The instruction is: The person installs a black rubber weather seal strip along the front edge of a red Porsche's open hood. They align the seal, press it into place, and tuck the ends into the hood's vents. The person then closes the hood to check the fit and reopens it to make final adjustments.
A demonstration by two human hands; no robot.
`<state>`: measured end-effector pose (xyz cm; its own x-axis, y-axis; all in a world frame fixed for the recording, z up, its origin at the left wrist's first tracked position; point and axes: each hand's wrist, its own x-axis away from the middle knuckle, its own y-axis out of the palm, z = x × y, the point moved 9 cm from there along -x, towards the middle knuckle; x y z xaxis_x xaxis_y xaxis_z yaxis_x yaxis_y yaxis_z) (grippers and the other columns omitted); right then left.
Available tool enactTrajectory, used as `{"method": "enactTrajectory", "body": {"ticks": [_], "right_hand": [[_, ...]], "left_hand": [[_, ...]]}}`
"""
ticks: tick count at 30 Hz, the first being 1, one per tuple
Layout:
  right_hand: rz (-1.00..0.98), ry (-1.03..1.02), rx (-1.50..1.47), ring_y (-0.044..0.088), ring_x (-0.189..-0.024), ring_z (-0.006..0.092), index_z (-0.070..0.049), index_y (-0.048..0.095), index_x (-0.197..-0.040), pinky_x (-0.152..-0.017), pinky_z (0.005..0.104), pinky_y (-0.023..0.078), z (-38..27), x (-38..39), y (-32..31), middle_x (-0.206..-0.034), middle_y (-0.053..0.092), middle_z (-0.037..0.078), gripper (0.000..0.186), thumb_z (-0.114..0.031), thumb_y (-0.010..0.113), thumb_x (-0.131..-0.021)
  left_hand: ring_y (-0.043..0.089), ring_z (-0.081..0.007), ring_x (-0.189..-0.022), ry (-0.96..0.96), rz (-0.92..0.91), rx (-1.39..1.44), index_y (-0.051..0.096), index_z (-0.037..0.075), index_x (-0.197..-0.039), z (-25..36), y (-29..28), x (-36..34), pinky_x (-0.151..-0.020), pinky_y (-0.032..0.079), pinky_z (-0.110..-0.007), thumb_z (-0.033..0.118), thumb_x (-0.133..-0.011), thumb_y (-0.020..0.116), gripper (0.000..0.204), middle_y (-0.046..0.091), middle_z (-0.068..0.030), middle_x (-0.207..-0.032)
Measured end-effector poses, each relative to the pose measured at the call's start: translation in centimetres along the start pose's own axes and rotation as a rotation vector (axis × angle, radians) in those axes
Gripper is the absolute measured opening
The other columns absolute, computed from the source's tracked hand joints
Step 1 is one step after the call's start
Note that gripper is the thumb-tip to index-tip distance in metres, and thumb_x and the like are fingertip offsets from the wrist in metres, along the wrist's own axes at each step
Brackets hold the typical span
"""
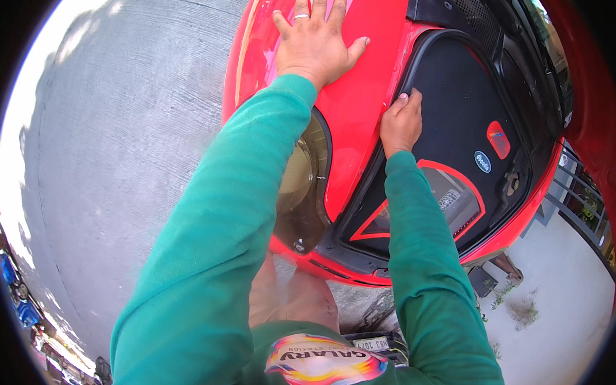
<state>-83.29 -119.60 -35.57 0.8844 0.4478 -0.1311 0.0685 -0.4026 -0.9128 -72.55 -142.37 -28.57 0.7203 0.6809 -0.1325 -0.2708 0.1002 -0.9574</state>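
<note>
My left hand [318, 46] lies flat with fingers spread on the glossy red fender [359, 116] of a car, a ring on one finger. Nothing is in its grasp. Below that forearm shows the car's smoked headlight [299, 182]. My right hand [402, 125] is at the near-left edge of a black cover panel [447, 86] in the front compartment, its fingers curled against the panel. The hidden fingertips make the exact hold hard to see. A red-framed clear window [457, 194] is set into the panel, partly behind my right forearm.
The raised red hood [600, 114] stands at the right edge. A blue oval sticker [482, 161] and a red sticker [498, 140] are on the panel. Grey concrete [130, 144] spreads to the left. A metal gate [583, 206] and a white surface [562, 292] are at lower right.
</note>
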Motion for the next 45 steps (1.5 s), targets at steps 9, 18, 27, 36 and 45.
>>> {"method": "enactTrajectory", "body": {"ticks": [9, 18, 27, 36, 45], "right_hand": [[-0.019, -0.019, -0.056, 0.066, -0.111, 0.0496, 0.001, 0.053, -0.136, -0.096, 0.0561, 0.051, -1.3, -2.7, 0.0, -0.123, 0.067, 0.031, 0.045, -0.030, 0.052, -0.104], [0.072, -0.020, -0.029, 0.068, -0.103, 0.0524, 0.003, 0.051, -0.131, -0.090, 0.0586, 0.053, -2.6, -12.3, 0.6, -0.113, 0.071, 0.032, 0.045, -0.033, 0.056, -0.105], [-0.132, -0.081, 0.224, 0.073, -0.090, 0.0485, 0.000, 0.045, -0.122, -0.082, 0.0595, 0.056, -4.6, -13.8, 2.3, -0.106, 0.072, 0.030, 0.035, -0.031, 0.048, -0.106], [-0.412, -0.103, 0.336, 0.075, -0.104, 0.0427, 0.009, 0.045, -0.128, -0.095, 0.0528, 0.056, -5.2, -15.7, 2.3, -0.109, 0.075, 0.029, 0.045, -0.029, 0.044, -0.104], [-0.246, -0.086, -1.094, 0.061, -0.061, 0.0169, -0.003, 0.073, -0.090, -0.058, 0.0324, 0.048, -2.4, -27.9, -8.9, -0.069, 0.065, 0.006, 0.035, -0.036, 0.071, -0.100]], "left_hand": [[0.030, -0.0407, -0.156, 0.008, 0.063, 0.004, 0.043, 0.005, -0.158, 0.0, -0.3, -0.4, -0.119, 0.029, -0.068, 0.061, -0.096, 0.059, 0.086, 0.038, -0.0227, -0.164], [0.036, -0.0354, -0.154, -0.022, 0.097, -0.044, 0.048, 0.018, -0.158, 0.0, 0.7, -0.4, -0.119, 0.028, -0.070, 0.066, -0.094, 0.063, 0.081, 0.048, -0.0132, -0.158], [0.032, -0.0395, -0.155, 0.008, 0.061, -0.072, 0.041, 0.016, -0.161, 0.0, 1.5, -0.8, -0.117, 0.029, -0.073, 0.066, -0.097, 0.057, 0.083, 0.045, -0.0167, -0.159], [0.030, -0.0344, -0.158, -0.003, 0.048, -0.133, 0.038, 0.018, -0.163, 0.6, 1.4, -0.9, -0.118, 0.028, -0.069, 0.069, -0.097, 0.057, 0.086, 0.045, -0.0150, -0.161], [0.030, -0.0357, -0.157, -0.002, 0.017, -0.172, 0.038, 0.017, -0.163, -0.1, 1.5, -0.6, -0.118, 0.028, -0.069, 0.068, -0.097, 0.056, 0.085, 0.044, -0.0164, -0.162]]}}
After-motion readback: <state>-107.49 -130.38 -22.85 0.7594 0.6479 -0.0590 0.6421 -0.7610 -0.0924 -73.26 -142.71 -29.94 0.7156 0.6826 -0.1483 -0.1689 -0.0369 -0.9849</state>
